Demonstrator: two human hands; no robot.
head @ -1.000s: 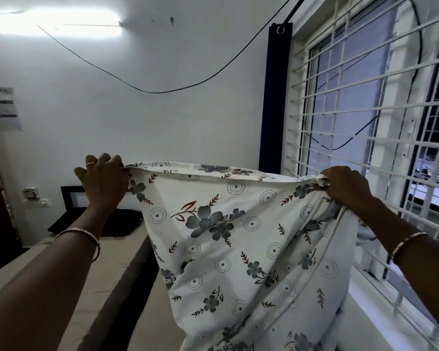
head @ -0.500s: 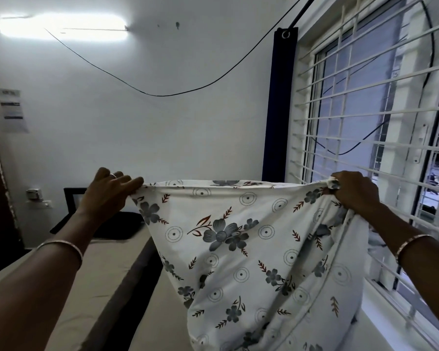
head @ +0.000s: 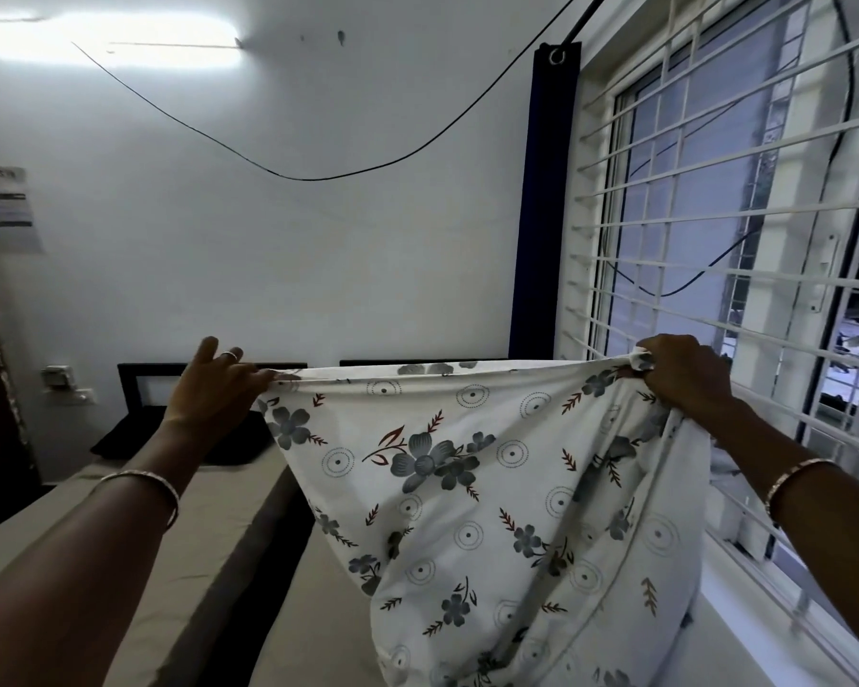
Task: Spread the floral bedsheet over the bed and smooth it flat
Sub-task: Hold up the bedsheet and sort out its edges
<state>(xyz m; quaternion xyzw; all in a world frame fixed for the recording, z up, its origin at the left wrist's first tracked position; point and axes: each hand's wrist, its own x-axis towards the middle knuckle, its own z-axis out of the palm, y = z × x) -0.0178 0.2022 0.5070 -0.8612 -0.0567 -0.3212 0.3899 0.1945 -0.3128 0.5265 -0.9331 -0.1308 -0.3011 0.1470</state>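
Note:
I hold the white floral bedsheet (head: 477, 488) up in the air by its top edge, stretched between both hands. My left hand (head: 214, 399) pinches the left end of that edge, some fingers lifted. At the right end, my right hand (head: 680, 379) is closed tight on bunched fabric. Below the edge the sheet hangs in loose folds over the bed (head: 135, 562), whose beige mattresses lie below and to the left. The sheet hides most of the right mattress.
A dark gap (head: 249, 562) runs between the two mattresses. A black pillow (head: 120, 438) and dark headboard (head: 135, 384) sit at the far wall. The barred window (head: 745, 270) and its sill stand close on the right; a blue curtain (head: 541, 205) hangs in the corner.
Both hands have come down and apart with the sheet's top edge, which now runs straighter and lower in front of the headboard. My left fingers have loosened slightly.

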